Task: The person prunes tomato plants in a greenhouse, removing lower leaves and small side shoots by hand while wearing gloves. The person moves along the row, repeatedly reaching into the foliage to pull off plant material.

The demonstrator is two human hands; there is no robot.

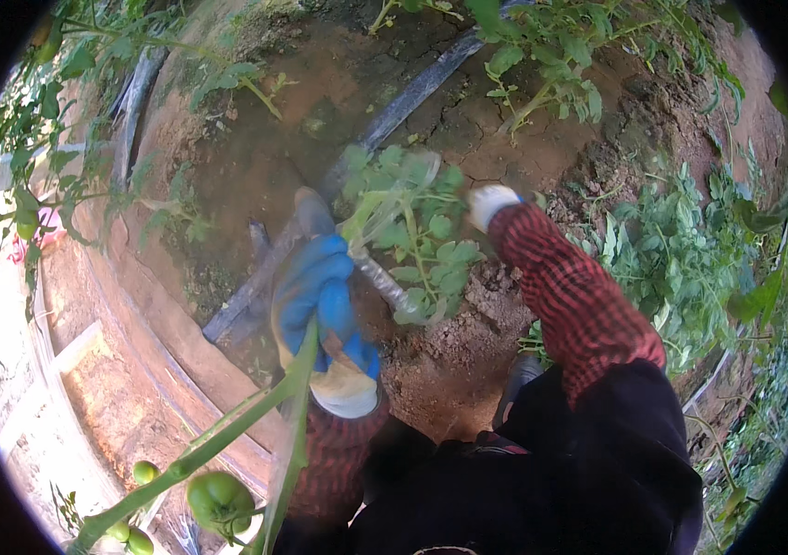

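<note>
My left hand [328, 312], in a blue-coated work glove, is closed around a green tomato stem [309, 347]. Leafy tomato shoots [429, 229] spread just beyond that fist, above the soil. Among them runs a strip of clear, shiny plastic [386, 281], partly blurred. My right hand [491, 205] is to the right of the shoots, its pale glove smeared by motion. Its fingers are too blurred to show whether they hold anything.
Green tomatoes [219, 501] hang from a thick stem at lower left. A dark flat drip tape [429, 83] crosses the bare soil [283, 146]. Leafy cuttings [671, 243] lie in a heap at right. A young tomato plant [546, 76] grows at the top.
</note>
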